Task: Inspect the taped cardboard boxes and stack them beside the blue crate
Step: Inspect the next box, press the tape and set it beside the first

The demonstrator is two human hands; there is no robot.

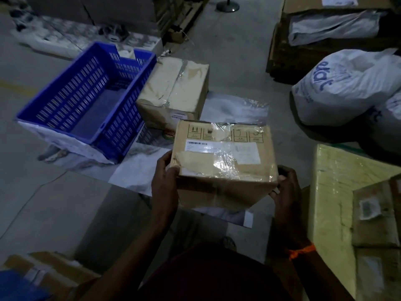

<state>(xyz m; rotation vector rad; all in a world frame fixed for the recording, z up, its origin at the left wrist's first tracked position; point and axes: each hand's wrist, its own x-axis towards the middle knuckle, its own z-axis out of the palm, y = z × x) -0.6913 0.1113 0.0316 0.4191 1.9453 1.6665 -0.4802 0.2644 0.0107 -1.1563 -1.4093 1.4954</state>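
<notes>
At left, crate (71, 94): blue, slatted walls, standing on a pale sheet (227, 107) spread over the floor.
Floor box (173, 90): taped cardboard on the sheet, against or just beside the crate's right wall (too dark to tell whether there is a gap). Nothing lies on top of it.
Left hand (165, 177): grips the near left corner of the held box, thumb on the top edge and fingers wrapped along the side.
Held box (223, 161): taped cardboard, lifted off the floor in front of the person and tilted towards them. A barcode label and handling symbols face up. It is near the floor box but apart from it.
Right hand (284, 187): clasps the near right corner, fingers curled against the side. An orange thread (301, 250) circles the wrist.
Sacks (347, 88): white, printed, well off to the right.
Wrapped stack (334, 192): yellowish, film-covered, at the far right, close to the right hand.
Done: one box appears to be already placed beside the crate.
In hand: probably the inspection step, since the tape and label are turned towards the person.
Left: the held box has yet to go onto or next to the floor box. Whether more boxes are waiting cannot be told from this view.
</notes>
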